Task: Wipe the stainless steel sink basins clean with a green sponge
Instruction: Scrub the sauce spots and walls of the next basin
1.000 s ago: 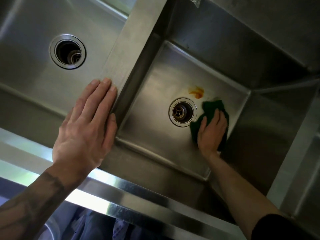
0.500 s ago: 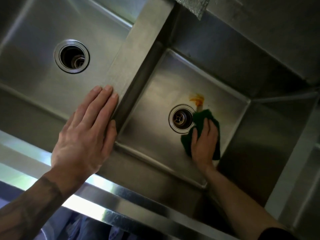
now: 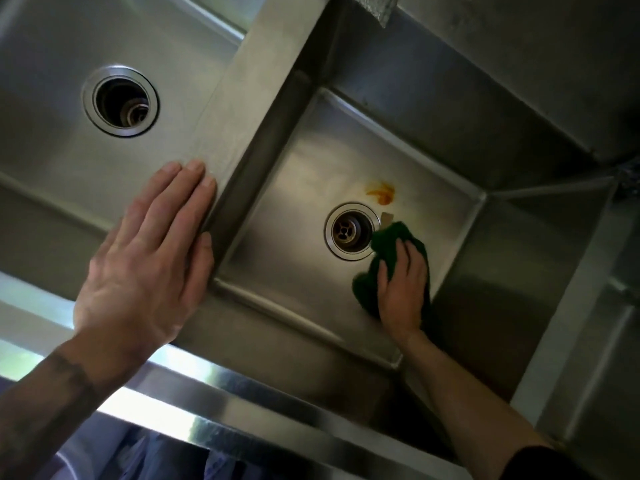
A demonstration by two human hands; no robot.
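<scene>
Basin, left side: the left basin (image 3: pixel 52 64) lies bare, with its left drain (image 3: pixel 120 101) open.
Left hand: the left hand (image 3: pixel 149 258) lies flat, fingers straight and together, fingertips against the divider (image 3: pixel 249 98). It grips nothing and has kept this brace for the past second.
Right drain: the right drain (image 3: pixel 350 232) sits mid-floor in the right basin (image 3: pixel 294 220).
Stain: an orange stain (image 3: pixel 382 194) shows just beyond that drain, clear of the sponge.
Sponge: the green sponge (image 3: pixel 386 237) lies on the right basin's floor, its edge touching the drain ring. A second ago it sat further right; half a second ago its tip met the stain.
Right hand: the right hand (image 3: pixel 403 292) bears down on the sponge, palm down. It appears to press rather than clutch, though blur hides the fingertips.
Meaning: the stroke swept toward the drain and drew back, yet the stain remains. This basin likely needs more passes, and the left one looks not yet begun.
Count: two basins, two drains, one divider, one stain, one sponge, two hands.
</scene>
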